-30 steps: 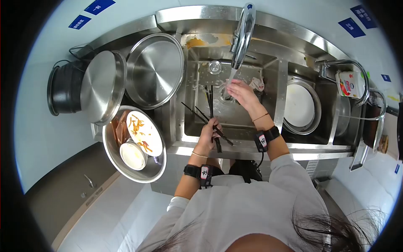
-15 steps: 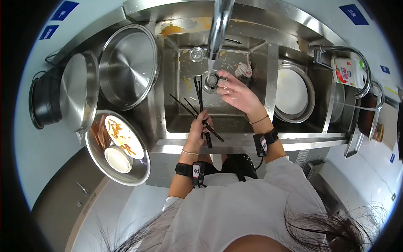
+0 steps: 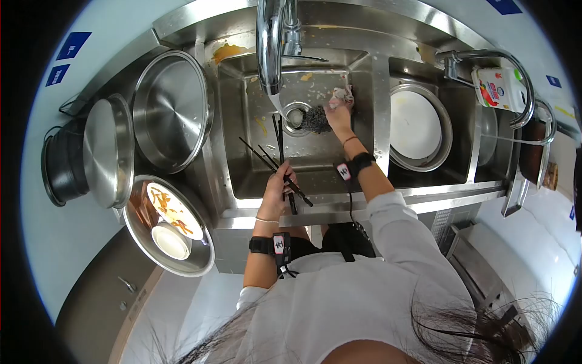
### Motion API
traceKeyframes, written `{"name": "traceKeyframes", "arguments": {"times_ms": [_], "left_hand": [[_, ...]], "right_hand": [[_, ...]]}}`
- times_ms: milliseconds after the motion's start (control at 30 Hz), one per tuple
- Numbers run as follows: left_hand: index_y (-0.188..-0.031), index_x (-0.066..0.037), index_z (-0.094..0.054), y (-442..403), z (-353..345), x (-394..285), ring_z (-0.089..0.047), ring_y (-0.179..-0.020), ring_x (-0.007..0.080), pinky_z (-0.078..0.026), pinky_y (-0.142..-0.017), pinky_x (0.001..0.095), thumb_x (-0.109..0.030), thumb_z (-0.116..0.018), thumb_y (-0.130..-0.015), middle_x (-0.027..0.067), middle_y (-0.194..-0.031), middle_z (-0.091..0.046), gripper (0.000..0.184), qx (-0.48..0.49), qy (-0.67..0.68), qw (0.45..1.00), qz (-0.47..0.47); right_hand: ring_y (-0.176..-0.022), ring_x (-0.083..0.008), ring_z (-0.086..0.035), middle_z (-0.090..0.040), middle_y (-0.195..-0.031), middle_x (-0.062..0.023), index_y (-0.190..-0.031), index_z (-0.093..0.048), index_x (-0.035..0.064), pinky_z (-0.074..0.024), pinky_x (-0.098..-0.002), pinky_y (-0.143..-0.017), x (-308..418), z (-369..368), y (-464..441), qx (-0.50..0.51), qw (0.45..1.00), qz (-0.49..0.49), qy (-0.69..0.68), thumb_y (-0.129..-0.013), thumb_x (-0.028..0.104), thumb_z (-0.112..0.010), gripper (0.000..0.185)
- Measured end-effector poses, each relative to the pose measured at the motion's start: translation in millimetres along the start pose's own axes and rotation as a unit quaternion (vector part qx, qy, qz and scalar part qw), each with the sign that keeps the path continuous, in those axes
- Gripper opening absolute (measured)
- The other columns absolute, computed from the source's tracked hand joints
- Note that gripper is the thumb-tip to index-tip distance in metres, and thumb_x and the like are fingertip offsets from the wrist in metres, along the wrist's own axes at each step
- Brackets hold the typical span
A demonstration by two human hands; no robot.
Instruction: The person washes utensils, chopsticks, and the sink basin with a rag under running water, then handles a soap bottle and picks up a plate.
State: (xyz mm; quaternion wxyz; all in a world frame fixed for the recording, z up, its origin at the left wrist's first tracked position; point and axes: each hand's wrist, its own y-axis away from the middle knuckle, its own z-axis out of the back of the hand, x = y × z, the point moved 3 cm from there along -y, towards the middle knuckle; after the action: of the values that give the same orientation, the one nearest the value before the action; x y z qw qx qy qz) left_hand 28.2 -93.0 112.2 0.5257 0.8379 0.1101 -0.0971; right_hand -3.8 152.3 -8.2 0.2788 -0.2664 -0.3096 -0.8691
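A bundle of black chopsticks (image 3: 280, 142) fans out of my left hand (image 3: 280, 184), whose fingers are closed around it over the sink's front edge. My right hand (image 3: 339, 116) reaches down into the sink basin (image 3: 254, 164), its fingers closed on a wet, pale crumpled cloth (image 3: 343, 94). Beside that hand lies a dark mesh scrubber (image 3: 316, 120), close to the drain (image 3: 295, 116). Water runs from the faucet (image 3: 270, 54) towards the drain, just beyond the chopstick tips.
At left, a large steel pot (image 3: 171, 112) and a steel basin (image 3: 203, 255) holding a food-stained plate (image 3: 176, 209) and white bowls (image 3: 171, 241). White plates (image 3: 415, 124) sit in a pot in the right sink. A detergent bottle (image 3: 500, 89) stands behind a second faucet (image 3: 515, 57).
My right hand has gone from the running water down and rightward to the cloth. The mesh scrubber now shows left of it. My left hand keeps holding the chopsticks, and the view has shifted.
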Motion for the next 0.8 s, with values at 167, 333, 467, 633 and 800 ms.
{"name": "traceKeyframes", "arguments": {"times_ms": [167,333,467,633,800], "left_hand": [[-0.070,-0.013,-0.044,-7,6,-1,-0.043,-0.055,0.0101,-0.042,-0.056,0.0244,-0.035,-0.044,-0.096,-0.0014,-0.061,-0.044,0.034,0.009,-0.059,0.998,-0.019],[-0.077,-0.007,-0.050,20,-19,-27,-0.063,-0.079,0.0206,-0.052,-0.086,0.0357,-0.037,-0.048,-0.094,0.0040,-0.069,-0.053,0.035,0.022,0.009,1.000,0.010],[-0.077,-0.008,-0.049,13,-4,-27,-0.046,-0.051,0.0105,-0.042,-0.050,0.0239,-0.035,-0.046,-0.096,-0.0002,-0.061,-0.045,0.033,0.100,0.025,0.995,0.008],[-0.082,-0.008,-0.049,-3,8,-28,-0.026,-0.041,0.0050,-0.023,-0.042,0.0210,-0.032,-0.044,-0.097,-0.0054,-0.052,-0.033,0.028,0.119,0.030,0.992,0.004],[-0.082,-0.007,-0.048,-27,1,-22,-0.028,-0.041,0.0054,-0.027,-0.044,0.0220,-0.028,-0.047,-0.095,-0.0051,-0.052,-0.033,0.025,0.100,-0.002,0.994,0.049]], "right_hand": [[-0.121,-0.0344,-0.038,-0.050,-0.121,-0.0183,-0.112,-0.056,0.0097,-0.0345,-0.0471,-0.094,-6,-17,-39,-0.178,0.894,0.204,0.357,-0.085,0.013,-0.051,0.028],[-0.109,-0.0305,-0.046,-0.057,-0.107,-0.0122,-0.105,-0.058,0.0112,-0.0374,-0.0428,-0.091,-34,-30,-82,-0.034,0.859,0.218,0.463,-0.084,0.014,-0.050,0.023],[-0.098,-0.0290,-0.051,-0.057,-0.107,-0.0135,-0.105,-0.059,0.0114,-0.0442,-0.0398,-0.082,-26,-25,-88,-0.064,0.878,0.183,0.438,-0.075,0.013,-0.060,0.030],[-0.091,-0.0315,-0.051,-0.055,-0.097,-0.0168,-0.103,-0.058,0.0090,-0.0442,-0.0428,-0.078,69,50,-15,-0.133,0.942,0.239,0.194,-0.065,0.018,-0.069,0.040],[-0.080,-0.0320,-0.052,-0.051,-0.085,-0.0145,-0.098,-0.055,0.0082,-0.0437,-0.0397,-0.071,128,74,80,0.087,0.954,0.267,-0.101,-0.066,0.022,-0.068,0.037]]}}
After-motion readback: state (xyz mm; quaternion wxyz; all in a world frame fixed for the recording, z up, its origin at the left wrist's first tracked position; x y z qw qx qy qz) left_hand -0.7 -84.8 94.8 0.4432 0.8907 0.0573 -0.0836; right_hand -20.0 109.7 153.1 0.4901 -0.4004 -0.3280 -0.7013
